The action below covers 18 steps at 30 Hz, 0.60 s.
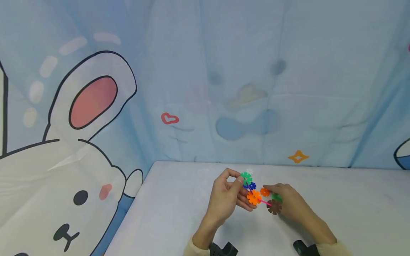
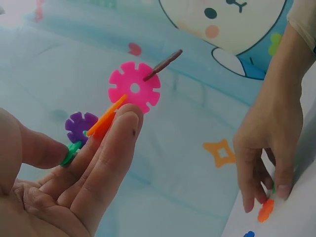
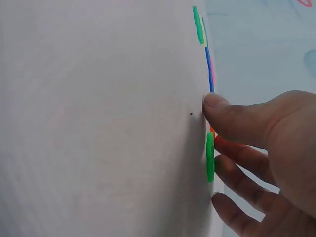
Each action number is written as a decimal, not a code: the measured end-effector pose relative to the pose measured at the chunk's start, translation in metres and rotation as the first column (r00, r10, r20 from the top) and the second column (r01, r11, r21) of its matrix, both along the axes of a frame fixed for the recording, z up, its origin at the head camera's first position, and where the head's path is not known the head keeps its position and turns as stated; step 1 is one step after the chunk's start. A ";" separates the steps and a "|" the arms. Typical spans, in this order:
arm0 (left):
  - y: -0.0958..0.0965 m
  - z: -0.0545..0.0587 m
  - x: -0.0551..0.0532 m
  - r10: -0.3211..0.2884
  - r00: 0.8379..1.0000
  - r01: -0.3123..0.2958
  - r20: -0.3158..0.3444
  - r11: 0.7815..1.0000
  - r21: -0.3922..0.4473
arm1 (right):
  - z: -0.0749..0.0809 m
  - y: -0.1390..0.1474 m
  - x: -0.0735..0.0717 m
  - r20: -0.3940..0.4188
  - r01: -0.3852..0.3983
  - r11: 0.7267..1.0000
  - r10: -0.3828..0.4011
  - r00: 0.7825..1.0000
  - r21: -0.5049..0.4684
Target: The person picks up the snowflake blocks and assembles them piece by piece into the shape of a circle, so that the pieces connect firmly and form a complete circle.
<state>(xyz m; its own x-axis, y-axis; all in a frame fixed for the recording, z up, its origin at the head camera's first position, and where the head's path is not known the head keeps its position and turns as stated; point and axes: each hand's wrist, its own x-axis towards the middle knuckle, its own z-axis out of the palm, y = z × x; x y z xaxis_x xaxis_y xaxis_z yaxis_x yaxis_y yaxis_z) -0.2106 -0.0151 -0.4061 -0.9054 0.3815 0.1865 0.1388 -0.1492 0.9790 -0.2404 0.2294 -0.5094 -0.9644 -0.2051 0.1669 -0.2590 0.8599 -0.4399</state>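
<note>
My left hand pinches a green notched plastic disc between thumb and fingers. It is one end of a chain of slotted-together discs: a purple disc, an orange disc, a pink disc and a brown disc at the far end. The chain is held up over the table, lying along the outstretched fingers. Low at the tabletop, my right hand has its index fingertip at a loose orange disc. Beside its fingers lies a loose green disc, partly hidden by the hand in the head view.
Other loose discs lie on the white table, among them a blue disc, a white disc and another green disc. A blue printed curtain with a rabbit drawing hangs behind and to the left.
</note>
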 end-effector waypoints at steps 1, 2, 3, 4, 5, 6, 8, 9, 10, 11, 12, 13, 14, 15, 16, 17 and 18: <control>0.000 0.000 0.000 -0.008 1.000 0.008 0.001 1.000 -0.001 | -0.001 0.000 0.001 -0.008 -0.017 1.000 0.017 1.000 0.010; -0.001 0.000 0.000 -0.014 1.000 0.014 0.003 1.000 -0.001 | -0.001 -0.001 0.002 -0.010 -0.027 0.999 0.027 1.000 0.020; -0.001 0.000 0.000 -0.019 1.000 0.019 0.004 1.000 -0.002 | -0.002 -0.001 0.002 -0.013 -0.036 0.999 0.036 0.999 0.031; -0.001 0.000 0.000 -0.026 1.000 0.026 0.002 1.000 0.000 | -0.003 -0.002 0.003 -0.020 -0.042 0.998 0.043 0.999 0.045; -0.001 -0.001 0.000 -0.032 0.999 0.032 0.001 0.999 -0.001 | -0.003 -0.002 0.003 -0.028 -0.045 0.998 0.046 0.999 0.053; -0.002 -0.001 0.000 -0.038 0.999 0.038 0.000 0.999 -0.002 | -0.003 -0.002 0.003 -0.033 -0.048 0.997 0.050 0.998 0.059; -0.002 -0.001 0.001 -0.051 0.999 0.051 -0.006 0.999 -0.007 | -0.003 -0.004 0.004 -0.027 -0.053 0.997 0.054 0.998 0.048; -0.002 -0.001 0.001 -0.057 0.998 0.057 -0.009 0.998 -0.011 | -0.003 -0.004 0.004 -0.026 -0.055 0.998 0.056 0.998 0.039; -0.002 -0.001 0.001 -0.065 0.998 0.064 -0.014 0.998 -0.015 | -0.003 -0.005 0.004 -0.021 -0.057 0.998 0.057 0.998 0.026; -0.002 -0.001 0.001 -0.070 0.997 0.070 -0.017 0.997 -0.019 | -0.003 -0.006 0.004 -0.011 -0.058 0.998 0.058 0.998 0.009; -0.002 -0.001 0.001 -0.074 0.997 0.074 -0.022 0.997 -0.023 | -0.002 -0.007 0.004 0.007 -0.055 0.998 0.055 0.998 -0.009; -0.001 -0.001 0.001 -0.077 0.997 0.077 -0.028 0.997 -0.026 | -0.002 -0.008 0.004 0.024 -0.048 0.998 0.049 0.999 -0.029; -0.001 0.000 0.001 -0.081 0.996 0.080 -0.033 0.996 -0.028 | -0.001 -0.009 0.004 0.032 -0.046 0.998 0.047 0.998 -0.038; -0.001 0.000 0.001 -0.084 0.996 0.083 -0.035 0.996 -0.032 | 0.000 -0.010 0.004 0.047 -0.041 0.998 0.043 0.998 -0.047; -0.001 0.000 0.000 -0.088 0.995 0.087 -0.037 0.996 -0.034 | 0.001 -0.011 0.003 0.062 -0.033 0.998 0.036 0.997 -0.049; -0.001 0.001 0.000 -0.091 0.995 0.090 -0.037 0.995 -0.037 | 0.002 -0.011 0.003 0.073 -0.026 0.999 0.030 0.997 -0.048; -0.001 0.001 0.000 -0.093 0.995 0.092 -0.038 0.995 -0.039 | 0.003 -0.012 0.002 0.079 -0.021 0.999 0.024 0.997 -0.040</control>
